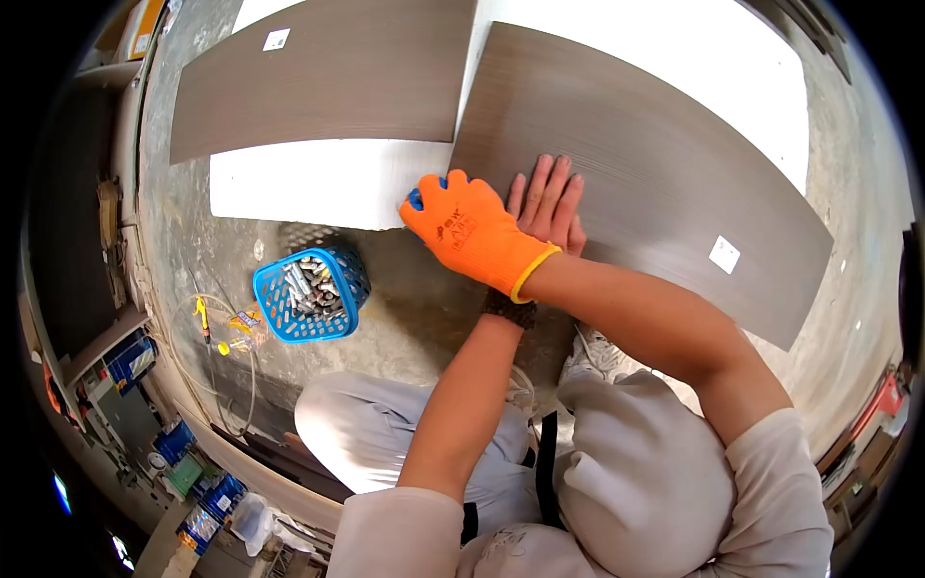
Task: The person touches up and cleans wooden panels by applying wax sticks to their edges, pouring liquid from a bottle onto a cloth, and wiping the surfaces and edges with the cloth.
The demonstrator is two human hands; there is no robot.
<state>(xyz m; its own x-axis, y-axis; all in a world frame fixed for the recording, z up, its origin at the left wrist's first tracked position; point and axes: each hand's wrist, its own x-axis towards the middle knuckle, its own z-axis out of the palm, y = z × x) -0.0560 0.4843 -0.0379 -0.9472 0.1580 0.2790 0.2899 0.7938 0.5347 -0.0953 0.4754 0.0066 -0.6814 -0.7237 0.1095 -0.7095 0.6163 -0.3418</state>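
My left hand (551,204) is bare and lies flat on a brown wood-grain panel (636,154), fingers stretched out; its wrist, with a dark band, passes under my right wrist. My right hand (462,226) wears an orange glove with a yellow cuff and crosses over the left. Its fingers are curled by the panel's near left corner, above the edge of a white panel (289,183). Blue patches of the glove show at the fingertips. Whatever those fingers hold, if anything, is hidden. White stickers mark both brown panels, including the second brown panel (337,87) at the left.
A blue plastic basket (306,332) full of small metal pieces stands on the concrete floor left of my knees. Beside it lie a yellow-handled air gun (200,308) and a thin hose (252,390). Shelving with blue containers (222,496) lines the lower left.
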